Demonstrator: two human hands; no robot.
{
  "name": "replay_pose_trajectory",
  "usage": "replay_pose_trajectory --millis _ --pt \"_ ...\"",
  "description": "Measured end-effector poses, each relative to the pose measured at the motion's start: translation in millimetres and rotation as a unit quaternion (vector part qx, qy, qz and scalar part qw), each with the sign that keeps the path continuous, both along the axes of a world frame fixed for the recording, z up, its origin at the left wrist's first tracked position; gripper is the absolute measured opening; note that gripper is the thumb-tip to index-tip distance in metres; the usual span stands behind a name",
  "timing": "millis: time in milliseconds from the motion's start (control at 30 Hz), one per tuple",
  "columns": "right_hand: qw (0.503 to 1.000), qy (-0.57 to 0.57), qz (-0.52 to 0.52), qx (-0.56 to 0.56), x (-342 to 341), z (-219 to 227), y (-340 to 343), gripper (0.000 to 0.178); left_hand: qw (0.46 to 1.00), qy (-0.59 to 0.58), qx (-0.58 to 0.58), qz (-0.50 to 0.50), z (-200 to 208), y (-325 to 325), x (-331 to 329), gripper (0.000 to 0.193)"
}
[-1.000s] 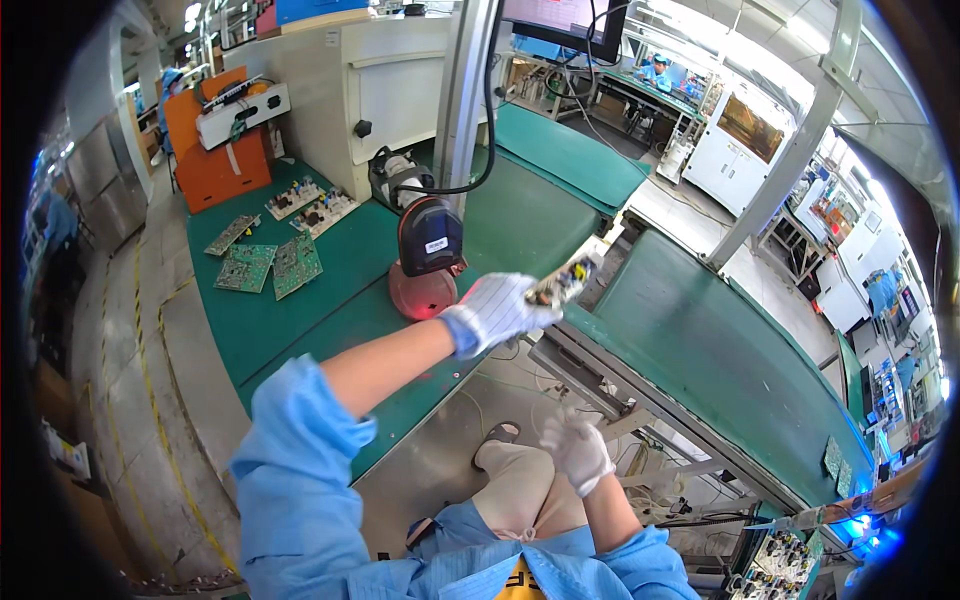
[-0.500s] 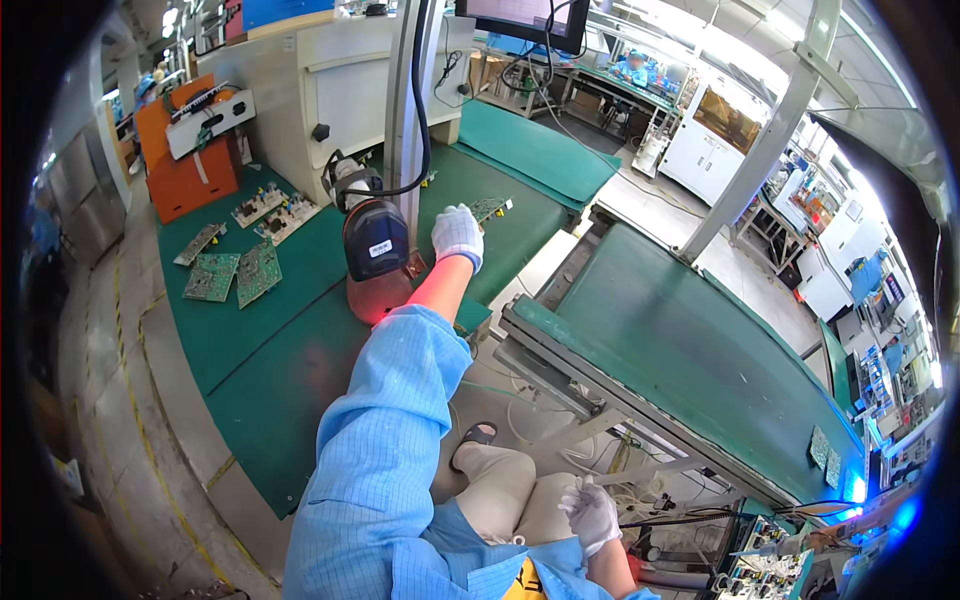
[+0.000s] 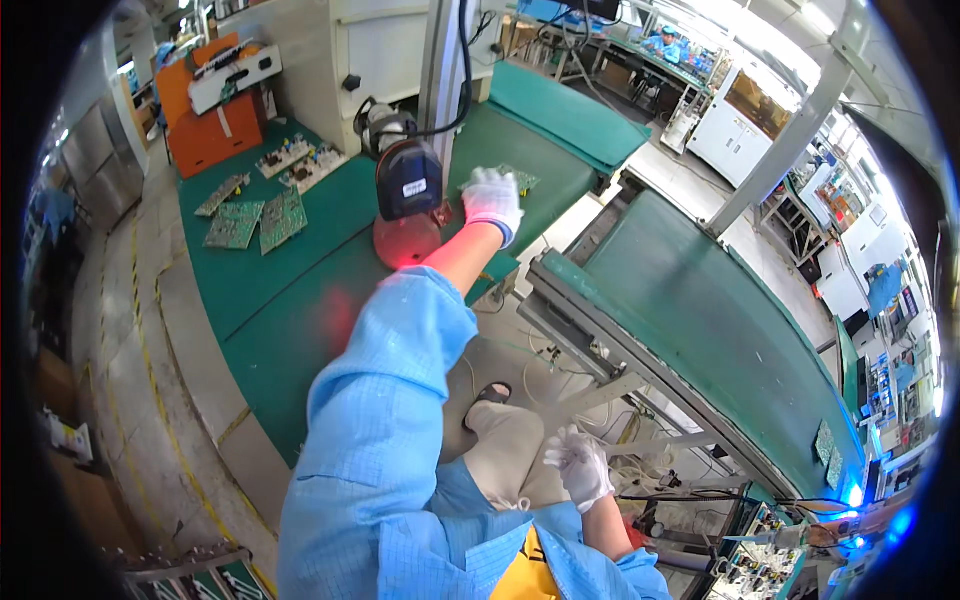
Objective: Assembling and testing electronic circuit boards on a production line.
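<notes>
My left hand [image 3: 492, 203], in a white glove, reaches past the scanner over the green mat. Its fingers look apart and overlap the near side of a circuit board [image 3: 519, 180]; whether they touch it I cannot tell. Just left of this hand, a black handheld barcode scanner [image 3: 409, 180] hangs head down from a metal post, casting red light on the mat. My right hand [image 3: 580, 468], also gloved, hovers near my lap with fingers loosely bent and apart, nothing in them.
Several circuit boards [image 3: 283, 221] lie on the green-matted bench [image 3: 290, 300] at left, near an orange box [image 3: 213, 130]. A green conveyor belt [image 3: 700, 300] runs along the right, bearing small boards [image 3: 824, 440] at its near end. The metal post [image 3: 438, 75] rises behind the scanner.
My left hand has gone from a closed shape beside the circuit board to lying over it with fingers more spread. My right hand has opened slightly. The whole view has shifted.
</notes>
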State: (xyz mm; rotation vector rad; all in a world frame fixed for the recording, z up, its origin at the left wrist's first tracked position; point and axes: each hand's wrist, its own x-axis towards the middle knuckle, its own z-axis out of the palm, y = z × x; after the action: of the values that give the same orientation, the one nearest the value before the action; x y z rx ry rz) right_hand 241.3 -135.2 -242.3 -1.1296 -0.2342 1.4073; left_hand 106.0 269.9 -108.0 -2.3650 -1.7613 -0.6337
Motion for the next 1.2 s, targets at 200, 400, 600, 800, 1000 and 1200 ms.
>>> replay_pose_trajectory --millis 200,400,600,800,1000,1200 --pt "0.998 -0.029 0.0 -0.048 13.1 -2.7 -13.1 0.019 0.92 0.012 -0.119 -0.373 40.2 -136.0 -57.4 0.045" --pt "0.999 -0.018 0.035 -0.011 8.0 -24.7 -1.1 0.018 0.94 0.144 -0.294 -0.093 85.6 -144.5 -208.6 0.047" --pt "0.988 -0.105 0.104 -0.036 -38.2 2.1 33.8 0.027 0.977 0.139 0.044 0.159 3.6 -58.2 -330.9 0.07" --pt "0.973 -0.183 0.14 -0.016 -53.8 16.4 33.7 0.033 0.962 0.226 0.067 0.139 3.2 -78.8 -326.5 0.053" --pt "0.932 -0.347 0.098 -0.019 -50.8 69.7 16.4 0.031 0.737 -0.668 -0.105 -0.008 37.3 -175.5 -298.8 0.04" --pt "0.855 -0.513 -0.053 0.051 -60.7 149.0 -9.8 0.016 0.954 -0.265 0.07 -0.124 -17.9 -223.9 -333.0 0.071"
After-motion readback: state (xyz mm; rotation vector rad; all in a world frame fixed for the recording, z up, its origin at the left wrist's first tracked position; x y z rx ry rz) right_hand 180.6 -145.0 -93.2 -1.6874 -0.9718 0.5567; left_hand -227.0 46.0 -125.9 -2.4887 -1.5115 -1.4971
